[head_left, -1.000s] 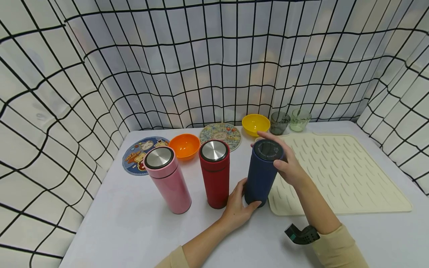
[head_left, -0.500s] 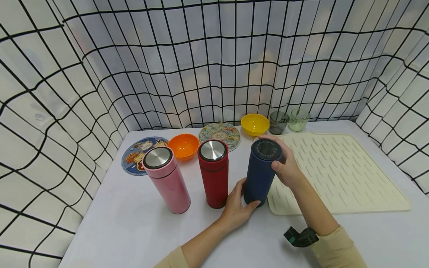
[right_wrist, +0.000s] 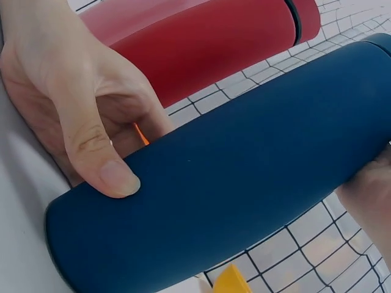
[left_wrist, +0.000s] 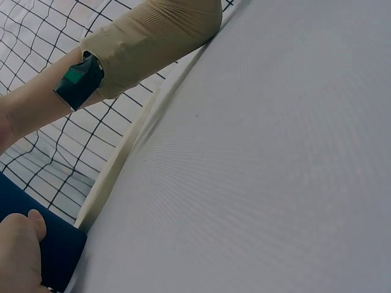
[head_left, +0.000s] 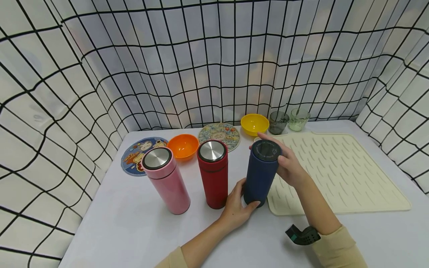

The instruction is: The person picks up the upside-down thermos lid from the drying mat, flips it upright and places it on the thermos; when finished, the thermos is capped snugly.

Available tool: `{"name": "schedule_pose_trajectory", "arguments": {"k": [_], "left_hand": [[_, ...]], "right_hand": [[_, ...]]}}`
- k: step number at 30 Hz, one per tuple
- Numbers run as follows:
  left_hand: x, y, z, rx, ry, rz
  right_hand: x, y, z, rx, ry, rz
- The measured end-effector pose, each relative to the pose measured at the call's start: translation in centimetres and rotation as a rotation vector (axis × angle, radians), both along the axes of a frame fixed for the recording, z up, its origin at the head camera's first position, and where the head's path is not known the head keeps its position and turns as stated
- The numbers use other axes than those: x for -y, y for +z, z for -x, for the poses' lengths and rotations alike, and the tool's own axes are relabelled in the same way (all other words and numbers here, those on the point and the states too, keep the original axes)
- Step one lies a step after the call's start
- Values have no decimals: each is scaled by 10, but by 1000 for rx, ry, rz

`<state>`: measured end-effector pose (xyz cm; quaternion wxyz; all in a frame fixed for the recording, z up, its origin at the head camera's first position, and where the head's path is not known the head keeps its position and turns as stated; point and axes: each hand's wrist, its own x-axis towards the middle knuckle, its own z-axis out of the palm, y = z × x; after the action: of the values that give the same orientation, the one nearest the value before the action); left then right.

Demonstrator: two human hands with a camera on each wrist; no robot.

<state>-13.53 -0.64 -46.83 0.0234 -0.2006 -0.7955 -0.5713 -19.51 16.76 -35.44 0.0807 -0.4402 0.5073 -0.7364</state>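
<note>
A dark blue thermos flask [head_left: 260, 178] with a dark round top stands upright on the white table, at the near left corner of a cream mat. Low down near its base, my left hand [head_left: 236, 213] grips it with the thumb in front. The right hand [head_left: 291, 166] curves round its upper end, thumb on the near right side and index finger stretched behind the lid. The right wrist view shows the left thumb pressed on the blue wall [right_wrist: 238, 165]. To the left stand a red thermos flask [head_left: 214, 178] and a pink one [head_left: 169, 186], both with silver tops.
The cream ridged mat [head_left: 342, 175] covers the right of the table. Behind the flasks are an orange bowl [head_left: 183, 147], a yellow bowl [head_left: 254, 124], two glasses [head_left: 279, 123], and two round patterned placemats [head_left: 219, 136]. Black netting [head_left: 214, 74] surrounds the table.
My right fingers closed round the flask's top half a second ago and have now loosened, the index finger lifting and the thumb shifting right. The left hand and flasks stay in place.
</note>
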Motion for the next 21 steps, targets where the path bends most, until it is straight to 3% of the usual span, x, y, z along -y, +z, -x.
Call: {"name": "schedule_pose_trajectory", "arguments": {"k": [12,21], "left_hand": [[1,2,-1,-8,-6,38],[1,1,-1,-2,-9,51]], "right_hand": [[2,-3,2,-18,-16,107],[3,-2,-1,-11,-88,67]]}}
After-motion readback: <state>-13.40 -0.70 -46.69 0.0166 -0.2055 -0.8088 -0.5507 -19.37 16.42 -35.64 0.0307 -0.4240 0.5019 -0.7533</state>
